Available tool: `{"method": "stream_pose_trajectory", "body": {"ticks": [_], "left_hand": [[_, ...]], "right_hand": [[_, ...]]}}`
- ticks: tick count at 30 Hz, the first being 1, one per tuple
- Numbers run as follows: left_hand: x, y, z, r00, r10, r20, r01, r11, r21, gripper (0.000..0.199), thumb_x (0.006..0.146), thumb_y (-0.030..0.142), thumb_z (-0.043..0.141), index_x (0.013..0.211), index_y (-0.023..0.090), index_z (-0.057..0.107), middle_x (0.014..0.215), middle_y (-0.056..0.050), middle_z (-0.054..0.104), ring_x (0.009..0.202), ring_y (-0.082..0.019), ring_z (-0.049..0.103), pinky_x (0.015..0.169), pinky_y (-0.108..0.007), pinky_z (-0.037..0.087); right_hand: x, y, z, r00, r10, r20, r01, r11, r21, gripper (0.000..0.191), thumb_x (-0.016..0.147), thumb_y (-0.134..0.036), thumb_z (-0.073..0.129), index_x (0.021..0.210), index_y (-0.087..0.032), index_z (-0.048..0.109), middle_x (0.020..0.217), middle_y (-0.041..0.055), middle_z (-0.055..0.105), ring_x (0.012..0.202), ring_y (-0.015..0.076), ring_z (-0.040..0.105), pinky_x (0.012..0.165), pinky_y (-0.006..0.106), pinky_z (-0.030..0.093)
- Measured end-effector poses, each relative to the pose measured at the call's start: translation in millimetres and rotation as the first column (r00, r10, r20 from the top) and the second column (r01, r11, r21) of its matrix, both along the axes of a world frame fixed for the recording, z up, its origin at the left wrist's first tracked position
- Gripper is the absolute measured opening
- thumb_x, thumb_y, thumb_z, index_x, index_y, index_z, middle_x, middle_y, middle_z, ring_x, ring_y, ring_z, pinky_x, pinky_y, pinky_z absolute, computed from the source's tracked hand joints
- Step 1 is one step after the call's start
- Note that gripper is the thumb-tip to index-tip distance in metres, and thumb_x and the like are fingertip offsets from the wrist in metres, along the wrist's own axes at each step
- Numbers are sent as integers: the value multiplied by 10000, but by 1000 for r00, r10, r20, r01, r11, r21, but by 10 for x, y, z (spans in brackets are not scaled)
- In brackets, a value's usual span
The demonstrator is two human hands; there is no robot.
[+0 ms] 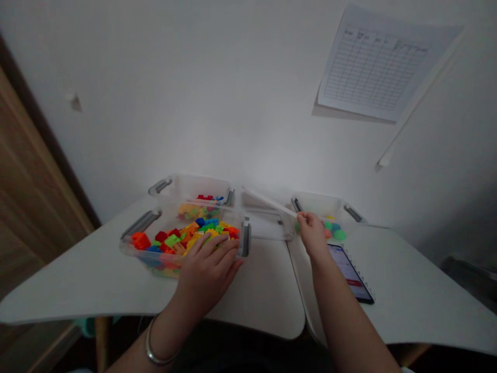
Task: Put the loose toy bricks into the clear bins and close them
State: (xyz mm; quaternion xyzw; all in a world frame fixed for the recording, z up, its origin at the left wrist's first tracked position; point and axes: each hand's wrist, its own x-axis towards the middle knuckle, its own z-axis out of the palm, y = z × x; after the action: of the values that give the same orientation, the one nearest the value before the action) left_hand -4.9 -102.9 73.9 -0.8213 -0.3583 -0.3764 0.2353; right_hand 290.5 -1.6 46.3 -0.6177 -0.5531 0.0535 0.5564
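Observation:
My left hand point(209, 267) rests over the front rim of a clear plastic box point(130, 246) with grey clip handles. Its fingers lie stretched over the colourful toy building bricks point(174, 241) inside, and no brick shows in its grasp. Farther right, my right hand point(311, 231) pinches the end of a thin white lid point(267, 198), which slants up to the left above the table. Beneath that lid, a flat clear-and-white piece point(266, 226) lies between the boxes; I cannot tell exactly what it is.
Behind the front box stands a second clear box point(202, 184) with more bricks. A third box point(322, 199) at the back right holds green and other coloured pieces. A phone point(351, 274) lies on the white table point(264, 290) by my right forearm. The wall carries a printed sheet point(380, 67).

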Motion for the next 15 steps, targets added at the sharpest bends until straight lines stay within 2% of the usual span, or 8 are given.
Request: {"method": "stream_pose_trajectory", "body": {"ticks": [3,6,11,15], "left_hand": [[162,-64,23,999,-34,21,35,999,-33,182,926,229,534,949,182,709,1001,-51,754,991,-235,659,956,-461,493],[361,-128,6,995,-93,38,95,993,-64,214,919,222,520,1003,178,712,1030,-75,744,1025,-244,649,987,-487,485],[651,-206,-80,977,-210,23,211,971,-108,305,910,209,485,1149,144,663,1133,-102,708,1133,-249,595,1105,-528,390],[689,-253,-94,968,-250,-8,248,962,-110,338,897,229,508,1205,169,634,1223,-91,664,1263,-258,506,1145,-495,355]], "right_hand": [[-7,-227,52,996,35,-82,-27,995,100,332,833,-461,503,886,-164,641,898,92,686,850,220,600,787,360,477],[-87,-517,91,994,61,-90,-46,986,161,269,840,-435,523,881,-187,619,946,85,676,922,224,602,844,381,471],[-206,-889,143,999,45,-21,-41,983,176,215,860,-401,528,856,-197,596,939,66,642,926,220,589,889,414,454],[-283,-1026,176,995,1,99,-22,978,206,163,878,-346,502,833,-210,580,915,56,625,928,220,576,882,411,452]]}}
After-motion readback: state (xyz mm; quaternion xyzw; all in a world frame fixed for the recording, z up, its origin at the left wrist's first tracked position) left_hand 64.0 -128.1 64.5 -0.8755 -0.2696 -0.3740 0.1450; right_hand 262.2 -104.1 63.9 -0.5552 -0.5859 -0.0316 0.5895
